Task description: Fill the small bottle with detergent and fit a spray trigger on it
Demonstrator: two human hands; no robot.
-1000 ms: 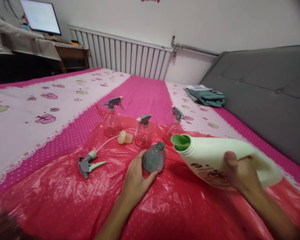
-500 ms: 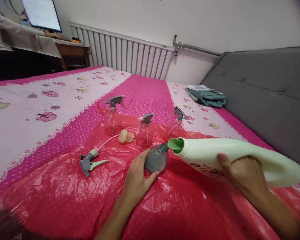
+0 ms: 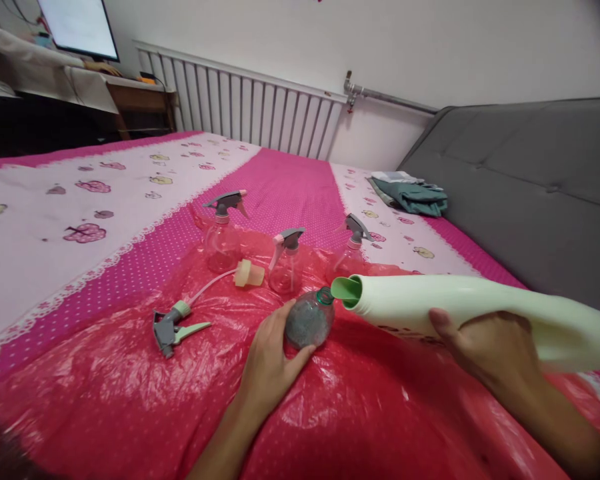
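Note:
A clear, green-tinted spray bottle (image 3: pixel 309 323) without its sprayer top leans to the right in my left hand (image 3: pixel 271 357), whose fingers and thumb are around its body. My right hand (image 3: pixel 497 347) grips the handle of a large pale green detergent jug (image 3: pixel 425 297) tipped nearly level. The jug's green spout (image 3: pixel 347 289) is right by the bottle's mouth; I cannot tell whether liquid is flowing. To the left lies a grey and green trigger sprayer (image 3: pixel 173 325) with its tube. Beside the tube's end is a yellow cap (image 3: pixel 249 273).
Three pink-topped spray bottles, at the left (image 3: pixel 223 240), middle (image 3: pixel 287 267) and right (image 3: pixel 350 253), stand on the red plastic sheet (image 3: pixel 105 393) over the bed. Folded clothes (image 3: pixel 413 193) lie by the grey headboard (image 3: pixel 525 160). Another person's arm (image 3: pixel 35 53) rests at a desk.
The view has shifted slightly, so everything sits a little further left. The jug looks slightly more level, with its label turned more out of sight. Both holds are the same.

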